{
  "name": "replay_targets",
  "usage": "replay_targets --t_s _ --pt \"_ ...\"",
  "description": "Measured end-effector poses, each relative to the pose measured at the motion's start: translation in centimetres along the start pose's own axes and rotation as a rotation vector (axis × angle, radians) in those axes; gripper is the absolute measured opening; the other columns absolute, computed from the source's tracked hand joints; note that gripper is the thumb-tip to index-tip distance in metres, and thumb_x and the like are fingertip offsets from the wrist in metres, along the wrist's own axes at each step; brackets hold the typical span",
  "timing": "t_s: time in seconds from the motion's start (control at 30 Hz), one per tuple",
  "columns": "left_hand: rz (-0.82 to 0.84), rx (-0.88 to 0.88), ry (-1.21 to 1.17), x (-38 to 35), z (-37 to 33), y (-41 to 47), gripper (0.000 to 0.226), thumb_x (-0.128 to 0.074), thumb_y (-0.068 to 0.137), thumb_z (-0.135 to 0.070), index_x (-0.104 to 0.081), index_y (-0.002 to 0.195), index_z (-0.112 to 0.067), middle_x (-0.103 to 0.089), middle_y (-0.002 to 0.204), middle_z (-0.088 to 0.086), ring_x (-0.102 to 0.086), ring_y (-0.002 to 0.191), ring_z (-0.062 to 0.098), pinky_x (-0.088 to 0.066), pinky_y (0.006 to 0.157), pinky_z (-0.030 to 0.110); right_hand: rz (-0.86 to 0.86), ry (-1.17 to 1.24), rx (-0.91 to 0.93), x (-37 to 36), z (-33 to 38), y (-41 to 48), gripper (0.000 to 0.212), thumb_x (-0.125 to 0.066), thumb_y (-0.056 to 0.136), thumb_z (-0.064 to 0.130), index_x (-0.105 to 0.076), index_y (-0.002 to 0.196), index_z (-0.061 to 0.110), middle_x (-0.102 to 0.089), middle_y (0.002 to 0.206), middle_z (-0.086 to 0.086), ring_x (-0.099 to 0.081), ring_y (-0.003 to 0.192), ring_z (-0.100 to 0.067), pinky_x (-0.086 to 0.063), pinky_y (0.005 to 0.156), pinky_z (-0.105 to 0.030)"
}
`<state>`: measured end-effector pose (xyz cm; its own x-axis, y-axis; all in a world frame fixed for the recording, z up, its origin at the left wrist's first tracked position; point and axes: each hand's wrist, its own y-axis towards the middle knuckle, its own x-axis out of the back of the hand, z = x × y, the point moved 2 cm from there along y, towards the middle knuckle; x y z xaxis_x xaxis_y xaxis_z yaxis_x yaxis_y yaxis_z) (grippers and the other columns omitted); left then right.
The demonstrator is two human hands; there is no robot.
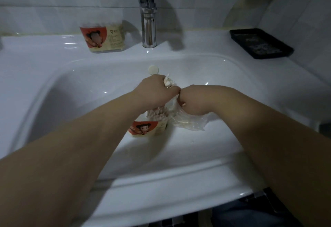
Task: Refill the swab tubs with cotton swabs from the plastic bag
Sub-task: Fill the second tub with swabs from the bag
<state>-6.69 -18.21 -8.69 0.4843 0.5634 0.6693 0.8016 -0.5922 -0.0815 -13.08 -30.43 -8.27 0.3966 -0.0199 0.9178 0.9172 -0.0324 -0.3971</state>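
Note:
A swab tub (148, 128) with a red cartoon label stands in the white sink basin (75, 86), packed with cotton swabs (158, 112) standing upright. Just above it my left hand (155, 90) grips a bunch of swabs whose white tips stick out past my fingers. My right hand (191, 101) holds the clear plastic bag (188, 122), which lies on the basin right of the tub with swabs inside. The two hands touch each other. A second, same-labelled tub (103, 38) stands on the sink ledge at the back left.
A chrome tap (148, 18) rises behind the basin at the centre. A round white overflow cover (153, 69) sits on the basin's back wall. A black tray (261, 43) lies on the ledge at the back right. Tiled wall runs behind.

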Motion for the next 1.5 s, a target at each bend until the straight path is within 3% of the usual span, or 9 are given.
replay_targets --t_s 0.1,0.27,0.4,0.57,0.77,0.93,1.17,1.37,1.5 --pt "0.027 0.009 0.038 -0.2 0.2 -0.1 0.024 -0.070 0.084 -0.029 -0.068 0.092 -0.006 -0.071 0.087 0.009 -0.060 0.073 0.021 -0.048 0.067 0.035 -0.011 0.065 -0.004 0.4 -0.2 -0.3 0.029 -0.053 0.097 0.021 -0.062 0.069 0.021 -0.059 0.071 0.001 -0.055 0.068 -0.019 -0.037 0.056 -0.027" --pt "0.042 0.016 0.080 -0.1 -0.1 -0.2 0.017 -0.072 0.079 -0.018 -0.056 0.074 -0.015 -0.055 0.073 -0.002 -0.051 0.069 0.016 -0.039 0.060 0.029 -0.077 0.271 0.014 1.1 -0.9 -0.8 0.014 -0.067 0.094 0.031 -0.081 0.095 0.029 -0.070 0.074 0.012 -0.068 0.076 -0.011 -0.055 0.075 -0.030" --pt "0.021 0.023 0.185 0.1 0.2 0.0 0.016 -0.066 0.082 -0.018 -0.053 0.072 -0.017 -0.057 0.075 -0.001 -0.054 0.073 0.018 -0.037 0.058 0.028 -0.104 0.236 -0.006 1.4 -1.5 -0.7 0.032 -0.066 0.094 0.037 -0.072 0.064 0.029 -0.059 0.049 0.017 -0.054 0.059 -0.009 -0.040 0.056 -0.026" --pt "0.039 0.058 0.302 0.5 0.5 -0.1 0.007 -0.066 0.084 -0.021 -0.063 0.088 -0.017 -0.067 0.090 0.002 -0.064 0.086 0.020 -0.047 0.065 0.028 -0.148 0.297 -0.026 1.8 -2.2 -1.4 0.018 -0.066 0.093 0.032 -0.083 0.090 0.027 -0.073 0.072 0.007 -0.068 0.072 -0.014 -0.053 0.068 -0.029" --pt "0.069 0.069 0.378 0.3 0.5 0.0 0.013 -0.068 0.086 -0.026 -0.064 0.093 -0.016 -0.063 0.087 0.001 -0.061 0.086 0.021 -0.045 0.068 0.028 -0.237 0.448 -0.044 2.3 -3.2 -1.6 0.021 -0.070 0.092 0.029 -0.080 0.075 0.025 -0.070 0.061 0.006 -0.057 0.055 -0.007 -0.045 0.061 -0.026" --pt "0.059 0.103 0.353 0.3 0.7 0.1 0.020 -0.065 0.087 -0.029 -0.067 0.096 -0.011 -0.067 0.090 0.006 -0.063 0.087 0.023 -0.046 0.065 0.029 -0.290 0.886 -0.053 2.2 -3.7 -1.2 0.013 -0.072 0.094 0.015 -0.080 0.089 0.008 -0.078 0.083 -0.014 -0.078 0.081 -0.026 -0.064 0.077 -0.032" --pt "-0.081 0.133 -0.169 0.4 0.3 0.1 0.022 -0.058 0.098 -0.026 -0.070 0.103 -0.009 -0.073 0.097 0.008 -0.066 0.078 0.023 -0.055 0.067 0.030 -0.411 1.155 -0.079 2.6 -3.9 -0.9 0.015 -0.070 0.095 0.011 -0.078 0.087 0.001 -0.076 0.085 -0.023 -0.075 0.072 -0.023 -0.063 0.071 -0.029" --pt "0.036 0.135 -0.695 -0.2 -0.4 0.1 0.024 -0.056 0.103 -0.019 -0.066 0.120 -0.006 -0.075 0.110 0.009 -0.073 0.104 0.026 -0.060 0.090 0.039 -0.386 1.331 -0.068 2.4 -3.4 -0.6 0.014 -0.067 0.097 0.007 -0.075 0.100 -0.005 -0.073 0.083 -0.022 -0.073 0.068 -0.021 -0.064 0.071 -0.030" --pt "0.135 0.171 -0.846 -0.5 -0.5 0.0 0.027 -0.054 0.105 -0.024 -0.066 0.120 -0.005 -0.076 0.109 0.011 -0.073 0.100 0.025 -0.062 0.087 0.040 -0.377 1.385 -0.005 2.0 -2.5 -0.1 0.018 -0.063 0.099 0.007 -0.073 0.104 -0.008 -0.072 0.084 -0.023 -0.072 0.066 -0.019 -0.062 0.068 -0.025"
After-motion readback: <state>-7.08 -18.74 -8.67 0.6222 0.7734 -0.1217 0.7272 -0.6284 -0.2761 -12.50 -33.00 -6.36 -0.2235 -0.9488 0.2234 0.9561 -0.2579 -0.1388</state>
